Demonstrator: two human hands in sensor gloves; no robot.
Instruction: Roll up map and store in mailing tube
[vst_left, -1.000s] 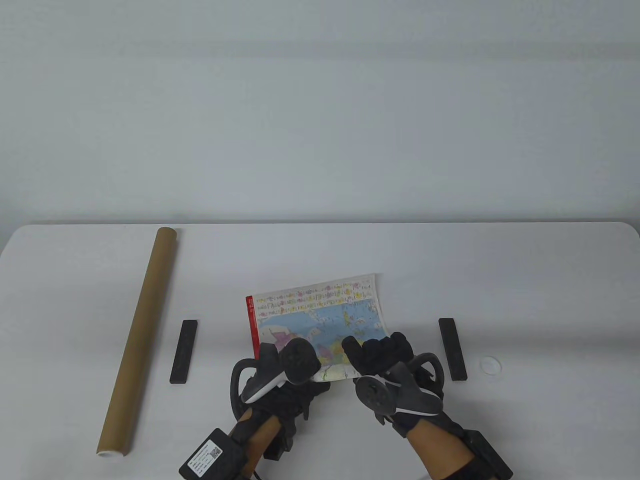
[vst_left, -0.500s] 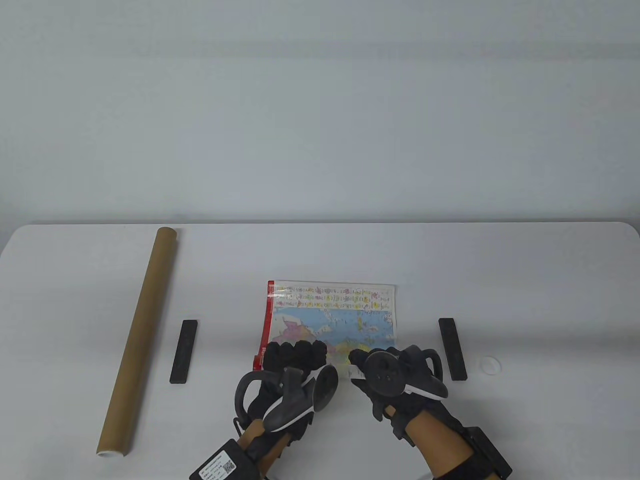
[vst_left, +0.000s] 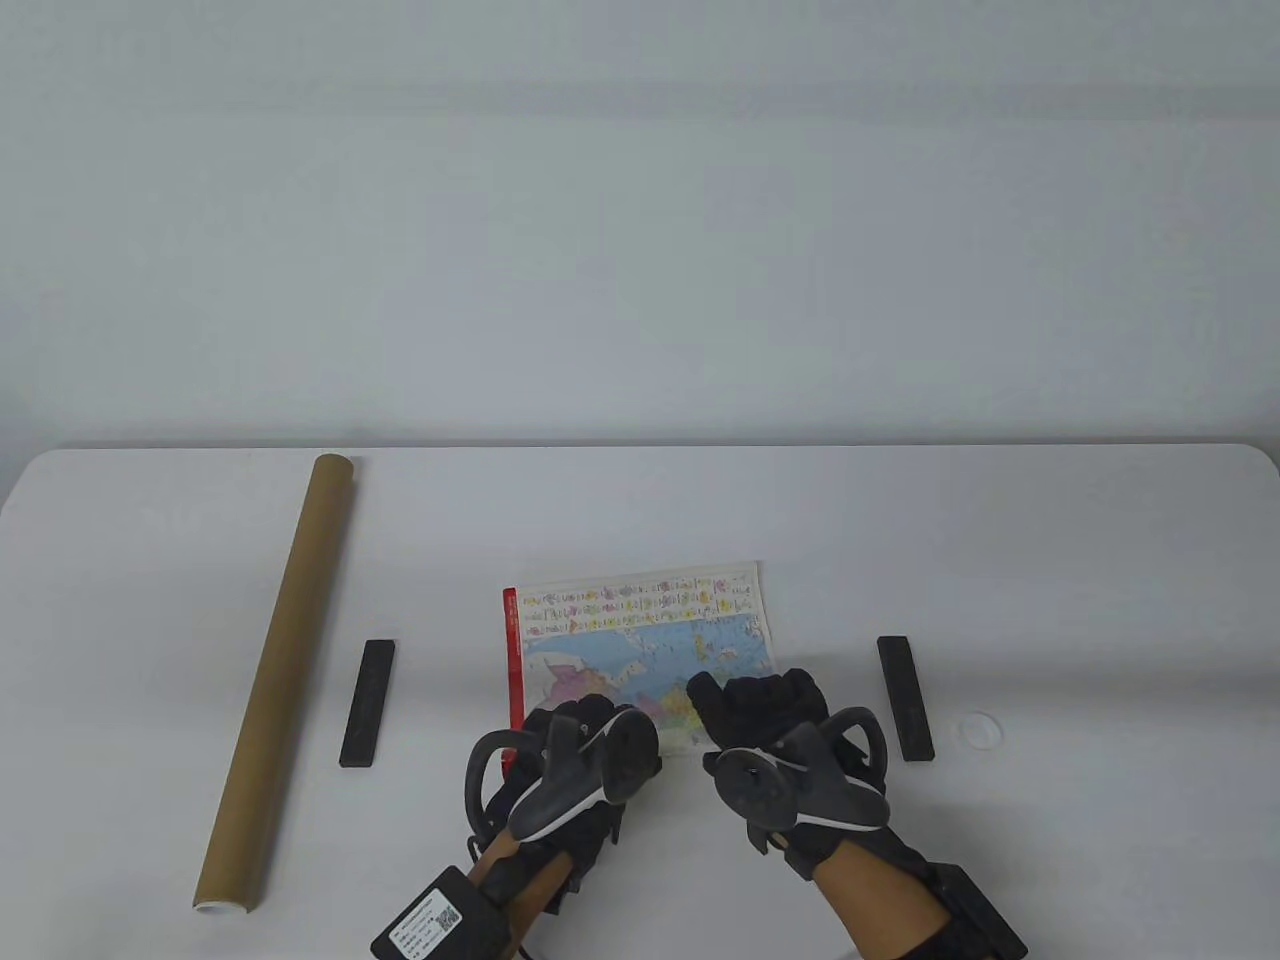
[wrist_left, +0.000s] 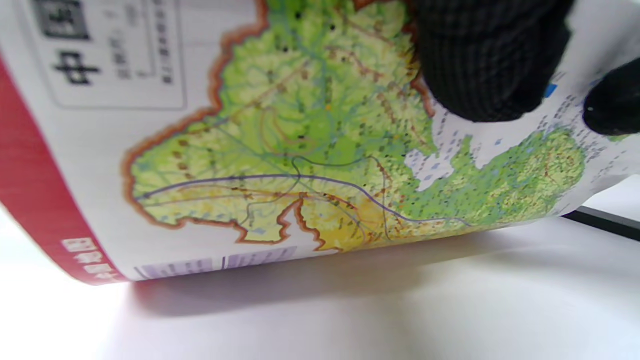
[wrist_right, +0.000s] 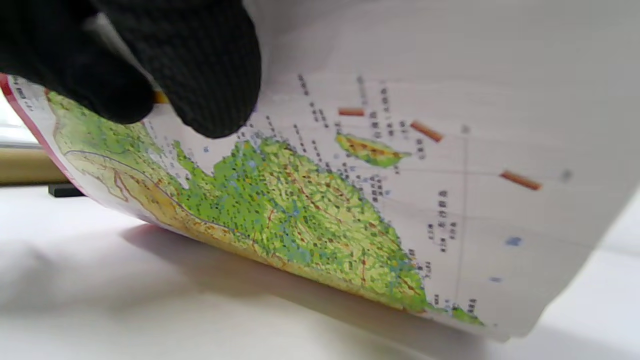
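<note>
A white table (vst_left: 1050, 560) stands before a plain pale wall; on it lie a brown mailing tube (vst_left: 278, 672) at the far left, two black bars (vst_left: 367, 703), one either side of the work area, and a small clear ring-like lid (vst_left: 980, 730) at the right. The map (vst_left: 640, 645) lies at the table's near centre, its far part flat and its near edge lifted and curled off the surface. The left hand (vst_left: 575, 745) and right hand (vst_left: 765, 705) each grip that near edge, fingers (wrist_left: 487, 60) curled over the printed face, as the wrist views show; the thumbs beneath the sheet are hidden, so the pinch is inferred. The roll is judged barely begun. Risks from here: the sheet sits slightly skewed to the table edge, so uneven advance of the two hands would likely wind a cone rather than a cylinder, which may not enter the tube; too tight a pinch could crease the glossy paper; too loose a first turn may give a roll wider than the tube's bore; and a released edge would probably spring open. The tube lies well apart, so one hand must hold the roll alone while the other fetches it.
</note>
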